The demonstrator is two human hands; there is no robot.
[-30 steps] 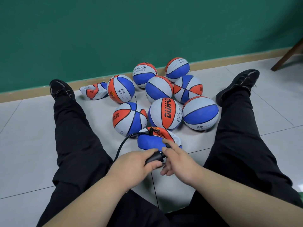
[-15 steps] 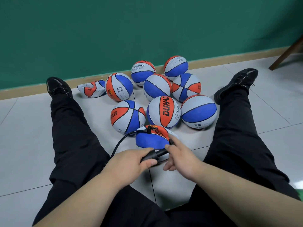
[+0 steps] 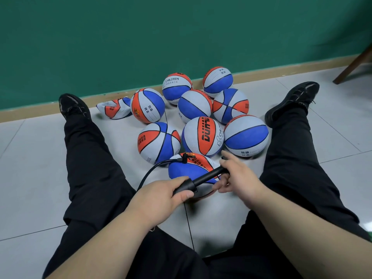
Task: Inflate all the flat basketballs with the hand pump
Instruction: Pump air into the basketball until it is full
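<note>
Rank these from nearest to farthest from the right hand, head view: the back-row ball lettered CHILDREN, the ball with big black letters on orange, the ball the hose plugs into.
1. Ball with the hose, beside the right hand, which grips the hand pump.
2. Big-lettered ball, just behind, mid-cluster.
3. CHILDREN ball, back row by the wall.

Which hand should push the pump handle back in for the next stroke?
Right, probably. The right hand grips the handle end of the drawn-out pump; the left hand holds its barrel, where the hose leaves for the half-flat ball.
</note>
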